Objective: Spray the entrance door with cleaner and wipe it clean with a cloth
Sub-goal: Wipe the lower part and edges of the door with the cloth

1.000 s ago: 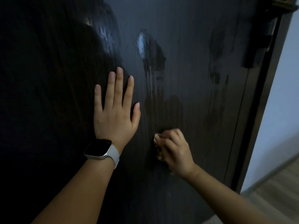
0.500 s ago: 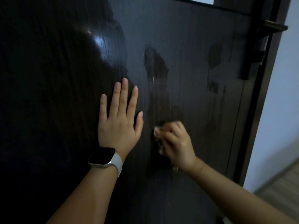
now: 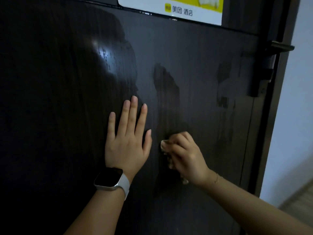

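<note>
The dark wood-grain entrance door [image 3: 199, 53] fills most of the view, with wet streaks and droplets shining on it. My left hand [image 3: 127, 141] lies flat on the door with straight fingers, a watch on the wrist. Just to its right, my right hand [image 3: 184, 155] grips a small pale cloth [image 3: 165, 145] bunched against the door over a dark wet streak. Most of the cloth is hidden under the fingers. No spray bottle is in view.
A yellow-and-white sticker [image 3: 177, 9] sits at the top of the door. The handle [image 3: 281, 47] and lock body [image 3: 259, 82] are at the door's right edge. A pale wall [image 3: 294, 133] and wooden floor [image 3: 299, 199] lie to the right.
The view has tilted upward, bringing the sticker into sight. My right hand with the cloth has shifted slightly up the door, closer to my left hand, which stays flat.
</note>
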Demonstrator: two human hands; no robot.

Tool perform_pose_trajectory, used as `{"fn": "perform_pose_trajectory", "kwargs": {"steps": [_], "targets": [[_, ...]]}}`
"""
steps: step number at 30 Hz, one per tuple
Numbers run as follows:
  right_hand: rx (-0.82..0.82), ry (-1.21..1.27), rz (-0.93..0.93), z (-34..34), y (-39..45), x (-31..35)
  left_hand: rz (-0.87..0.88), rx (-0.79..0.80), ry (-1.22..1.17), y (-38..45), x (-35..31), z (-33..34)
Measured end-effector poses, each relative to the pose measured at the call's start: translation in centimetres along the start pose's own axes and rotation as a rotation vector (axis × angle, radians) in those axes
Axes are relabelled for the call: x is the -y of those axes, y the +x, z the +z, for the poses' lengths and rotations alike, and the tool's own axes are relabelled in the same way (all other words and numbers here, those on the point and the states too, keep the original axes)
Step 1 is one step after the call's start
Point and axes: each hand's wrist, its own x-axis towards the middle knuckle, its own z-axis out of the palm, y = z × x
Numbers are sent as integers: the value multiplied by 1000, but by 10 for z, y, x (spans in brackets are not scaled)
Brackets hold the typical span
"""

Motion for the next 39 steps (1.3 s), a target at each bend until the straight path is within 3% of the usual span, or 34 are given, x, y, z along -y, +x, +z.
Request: {"fn": "perform_pose_trajectory", "kwargs": {"steps": [2, 6, 8, 14, 18, 23, 25, 27, 31, 33, 34, 36, 39], "targets": [[-11, -4, -4, -10, 26, -3, -1, 6, 1, 1, 0, -1], [-321, 43, 203, -36, 115, -14, -7, 12, -9, 2, 1, -2], [-388, 69, 261, -36, 124, -14, -7, 15, -16, 3, 1, -2], [-167, 11, 110, -15, 44, -2, -42, 63, -30, 5, -1, -10], [-150, 10, 120, -27, 57, -18, -44, 124, -61, 11, -1, -29], [-623, 232, 605, -46, 108, -50, 24, 3, -76, 45, 35, -57], [-708, 240, 654, -31, 117, -34, 0, -75, -55, 69, 57, -64], [-637, 219, 502, -10, 113, -2, -37, -103, -55, 88, 72, -65], [-191, 142, -56, 20, 85, 47, -40, -70, -5, 94, 80, -52], [-34, 93, -199, 19, 78, 36, -29, -56, 34, 91, 80, -47], [-52, 63, -202, 14, 80, 23, -27, -58, 46, 91, 80, -46], [-254, 51, -21, -7, 91, -10, -26, -70, 56, 91, 80, -45], [-644, 50, 462, -42, 120, -59, -16, -81, 59, 91, 80, -42]]}}
